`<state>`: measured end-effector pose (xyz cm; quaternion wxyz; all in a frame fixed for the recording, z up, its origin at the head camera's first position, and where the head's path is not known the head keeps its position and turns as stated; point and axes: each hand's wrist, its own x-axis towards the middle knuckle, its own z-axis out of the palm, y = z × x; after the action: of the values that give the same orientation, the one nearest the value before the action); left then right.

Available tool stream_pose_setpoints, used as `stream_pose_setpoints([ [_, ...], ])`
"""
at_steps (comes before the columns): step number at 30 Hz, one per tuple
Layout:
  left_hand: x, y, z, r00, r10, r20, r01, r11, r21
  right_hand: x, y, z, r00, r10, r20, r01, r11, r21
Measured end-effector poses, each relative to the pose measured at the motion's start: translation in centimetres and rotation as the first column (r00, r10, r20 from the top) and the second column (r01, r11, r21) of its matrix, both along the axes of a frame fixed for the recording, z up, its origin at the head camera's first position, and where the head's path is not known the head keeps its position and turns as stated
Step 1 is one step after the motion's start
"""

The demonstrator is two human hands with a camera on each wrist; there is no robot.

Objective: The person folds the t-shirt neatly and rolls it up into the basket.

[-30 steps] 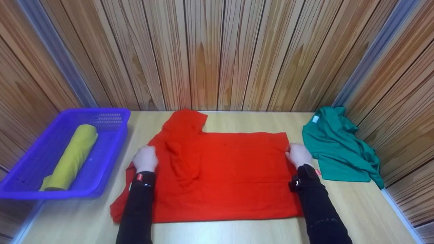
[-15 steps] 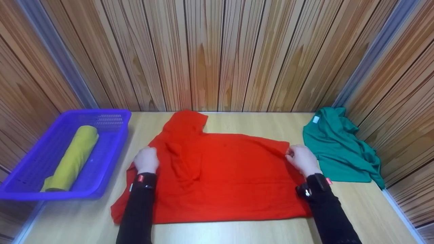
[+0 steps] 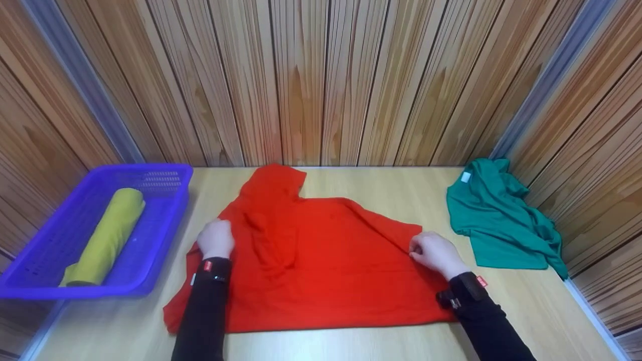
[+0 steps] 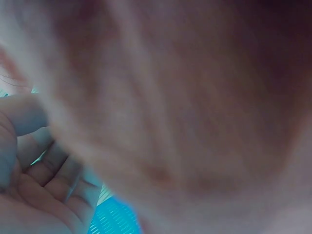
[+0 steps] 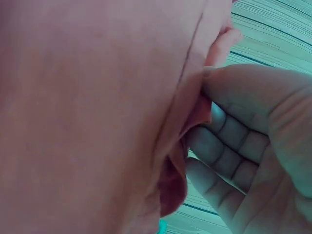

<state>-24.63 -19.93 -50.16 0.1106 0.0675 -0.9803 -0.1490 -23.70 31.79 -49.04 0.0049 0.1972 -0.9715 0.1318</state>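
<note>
A red shirt lies spread sideways on the table, with one part bunched toward the back left. My left hand grips its left edge; in the left wrist view the cloth fills most of the picture beside the curled fingers. At the right end, my right hand pinches the hem between thumb and fingers and holds it raised, so the far right corner slants inward. Close up in the right wrist view, the thumb presses on the hem's seam, with a fold of cloth hanging below it.
A purple plastic basket stands at the left with a rolled yellow cloth inside. To the right lies a crumpled green garment with a white label. Wood-patterned walls enclose the table at the back and sides.
My right hand has lifted the shirt's right hem and come nearer and slightly inward, drawing the far right corner down and left. The left hand has stayed in place.
</note>
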Motion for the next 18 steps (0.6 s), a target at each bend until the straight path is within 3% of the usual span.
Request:
stream_pose_setpoints([
  [4, 0.0, 0.0, -0.2, 1.000, 0.003, -0.002, -0.003, 1.000, 0.007, -0.8, 0.3, 1.0, 0.998, -0.024, 0.050, 0.026, 0.999, -0.036],
  [10, 0.0, -0.1, -0.3, 1.000, 0.007, -0.008, -0.007, 1.000, 0.000, -2.9, 1.3, 2.3, 0.980, -0.194, 0.042, 0.197, 0.973, -0.117],
  [13, 0.0, 0.0, -0.3, 1.000, 0.004, -0.023, -0.004, 1.000, 0.000, -3.9, 1.6, 2.3, 0.965, -0.259, 0.049, 0.263, 0.956, -0.126],
  [18, 0.0, 0.1, -0.4, 0.999, -0.001, -0.050, 0.000, 1.000, -0.009, -4.9, 1.6, 1.6, 0.936, -0.318, 0.151, 0.332, 0.940, -0.079],
])
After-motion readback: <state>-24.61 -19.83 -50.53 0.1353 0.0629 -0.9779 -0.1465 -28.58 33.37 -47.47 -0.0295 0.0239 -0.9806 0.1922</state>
